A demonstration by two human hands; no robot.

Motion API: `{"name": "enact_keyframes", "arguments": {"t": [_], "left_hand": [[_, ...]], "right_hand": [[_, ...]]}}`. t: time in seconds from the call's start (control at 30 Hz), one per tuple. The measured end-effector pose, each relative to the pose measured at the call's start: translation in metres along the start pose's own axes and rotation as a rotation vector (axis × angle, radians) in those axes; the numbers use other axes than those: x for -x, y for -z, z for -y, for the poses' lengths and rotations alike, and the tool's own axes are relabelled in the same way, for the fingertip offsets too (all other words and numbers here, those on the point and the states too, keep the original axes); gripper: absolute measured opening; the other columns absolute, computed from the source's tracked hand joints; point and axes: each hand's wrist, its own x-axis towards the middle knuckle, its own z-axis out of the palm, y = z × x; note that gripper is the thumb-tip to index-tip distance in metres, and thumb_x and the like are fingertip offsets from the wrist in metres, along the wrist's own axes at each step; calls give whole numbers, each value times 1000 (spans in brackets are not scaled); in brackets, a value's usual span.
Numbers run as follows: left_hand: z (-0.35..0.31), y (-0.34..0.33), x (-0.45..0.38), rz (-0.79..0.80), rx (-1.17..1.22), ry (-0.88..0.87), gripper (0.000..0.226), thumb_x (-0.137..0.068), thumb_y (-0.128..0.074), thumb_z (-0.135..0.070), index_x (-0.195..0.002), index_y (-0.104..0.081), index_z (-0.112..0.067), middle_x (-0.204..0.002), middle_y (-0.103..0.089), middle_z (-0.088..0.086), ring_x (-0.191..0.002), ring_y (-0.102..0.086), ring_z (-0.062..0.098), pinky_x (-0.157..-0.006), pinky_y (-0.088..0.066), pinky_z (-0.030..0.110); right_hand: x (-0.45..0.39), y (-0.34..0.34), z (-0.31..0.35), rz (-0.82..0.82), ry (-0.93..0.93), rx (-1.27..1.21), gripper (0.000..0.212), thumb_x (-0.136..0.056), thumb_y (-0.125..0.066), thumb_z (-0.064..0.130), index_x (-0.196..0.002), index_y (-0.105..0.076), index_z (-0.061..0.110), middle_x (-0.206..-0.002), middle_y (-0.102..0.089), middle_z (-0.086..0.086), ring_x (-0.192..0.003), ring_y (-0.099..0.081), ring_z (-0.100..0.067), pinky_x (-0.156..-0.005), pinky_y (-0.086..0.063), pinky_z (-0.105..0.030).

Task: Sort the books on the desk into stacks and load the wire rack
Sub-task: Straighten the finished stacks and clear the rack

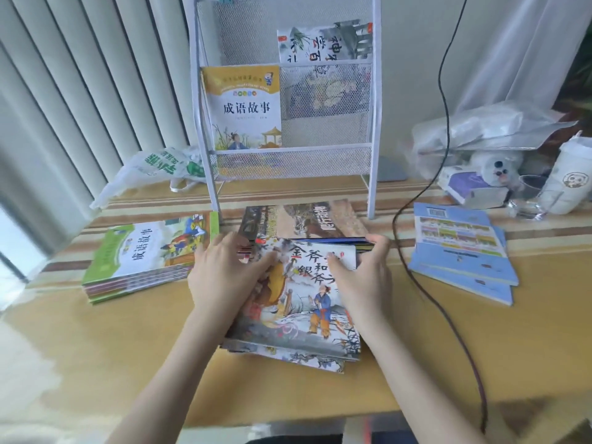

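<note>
A stack of thin, glossy paperback picture books [298, 302] with painted folk-tale covers lies at the middle of the tan, striped wooden desk [112, 354], near its front edge, its long axis running from front to back. The left hand [224, 270] grips the stack's far left corner, thumb laid across the top cover; the right hand [362, 274] grips the far right corner, fingers curled over the edge. Behind the stack lies a dark-covered book [307, 219]. Toward the left edge sits a green-bordered stack of books [144, 257], lying crosswise; toward the right edge, a pile of flat blue booklets [461, 251]. At the back edge stands a white wire-mesh rack [288, 91] holding an upright yellow-topped book [243, 107] and an upside-down ink-painting book [323, 43].
</note>
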Motion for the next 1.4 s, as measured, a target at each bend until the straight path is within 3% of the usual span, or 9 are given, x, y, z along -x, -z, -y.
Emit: {"name": "enact_keyframes", "arguments": {"t": [0.17,0.37,0.43,0.6,0.73,0.87,1.13,1.27,1.4], "left_hand": [[14,2,13,359,764,252,58,-89,-65,-32,-141,-39,-28,-126,-57,-6,-108,-61,12,-91,-52,31],[2,2,21,433,927,375,69,-96,-54,-17,-153,-16,-24,-116,-54,-15,-95,-60,5,-87,-52,24],[2,2,23,403,971,439,69,-95,-55,-17,-153,-18,-24,-136,-50,-12,-113,-57,11,-99,-48,35],[7,4,56,414,1036,522,65,-95,-55,-21,-151,-23,-30,-126,-56,-14,-104,-65,16,-77,-56,30],[25,-4,24,463,932,576,40,-98,-47,-24,-135,-45,-8,-145,-45,8,-127,-48,31,-88,-47,33],[29,-10,15,367,869,470,54,-94,-58,-28,-144,-41,-17,-120,-63,2,-113,-60,24,-104,-42,45],[13,-20,-20,187,558,282,35,-92,-63,-24,-123,-62,-8,-86,-69,0,-72,-61,7,-64,-47,19],[10,-27,-24,135,492,281,34,-92,-62,-26,-121,-64,-8,-112,-70,8,-101,-64,21,-88,-51,33],[8,-15,6,122,766,291,30,-100,-42,-38,-116,-60,-21,-106,-65,-13,-94,-57,2,-79,-42,22]], "right_hand": [[5,3,-7,216,-184,-359,53,-88,-62,27,-135,-38,21,-139,-40,4,-117,-41,-10,-91,-31,-25],[9,9,-11,352,-239,-388,58,-92,-59,25,-143,-32,29,-150,-35,3,-135,-35,-13,-106,-32,-30],[11,14,-12,367,-247,-384,57,-92,-60,24,-142,-33,31,-150,-36,3,-135,-37,-13,-108,-33,-34],[28,28,-17,396,-244,-390,57,-92,-61,26,-141,-34,36,-145,-36,11,-134,-34,-7,-99,-32,-27],[19,27,-15,402,-259,-380,44,-90,-61,27,-129,-42,32,-126,-49,14,-109,-49,-4,-85,-37,-24],[0,27,-8,392,-291,-379,30,-93,-55,31,-122,-54,22,-119,-55,9,-100,-50,-3,-78,-35,-23],[3,18,8,409,-223,-155,30,-96,-48,23,-127,-49,24,-112,-55,6,-110,-53,-31,-89,-45,-41],[0,20,12,438,-211,-121,25,-96,-48,26,-121,-52,25,-122,-57,-10,-114,-52,-37,-91,-45,-46],[0,17,1,459,-143,-176,29,-96,-49,31,-125,-48,28,-118,-54,8,-86,-53,-1,-67,-40,-16]]}}
